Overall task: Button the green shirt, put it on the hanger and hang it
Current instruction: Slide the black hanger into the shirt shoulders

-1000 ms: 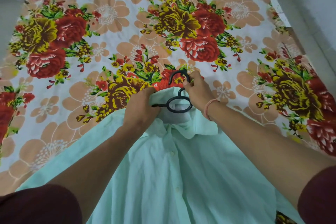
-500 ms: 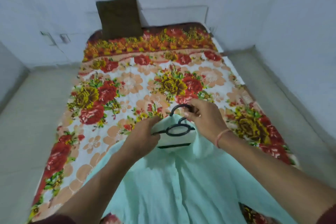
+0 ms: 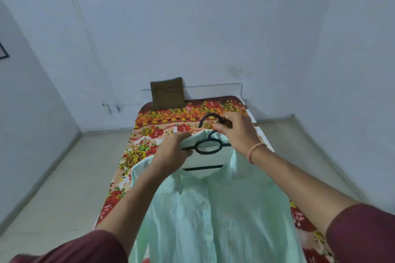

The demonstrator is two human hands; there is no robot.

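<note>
The pale green shirt hangs buttoned on a black plastic hanger, lifted off the bed and held out in front of me. My left hand grips the collar together with the hanger's left arm. My right hand holds the hanger's neck just under the hook, which curves up to the left of my fingers. The hanger's ring and its lower bar show inside the open collar. The shirt's lower part runs out of the bottom of the view.
A bed with a red and yellow floral sheet lies below the shirt, its head against the white back wall. A dark brown cushion leans there. Pale floor runs along both sides of the bed.
Both hands have raised the hanger and shirt off the bed. My view has tilted up from the sheet to the back wall.
</note>
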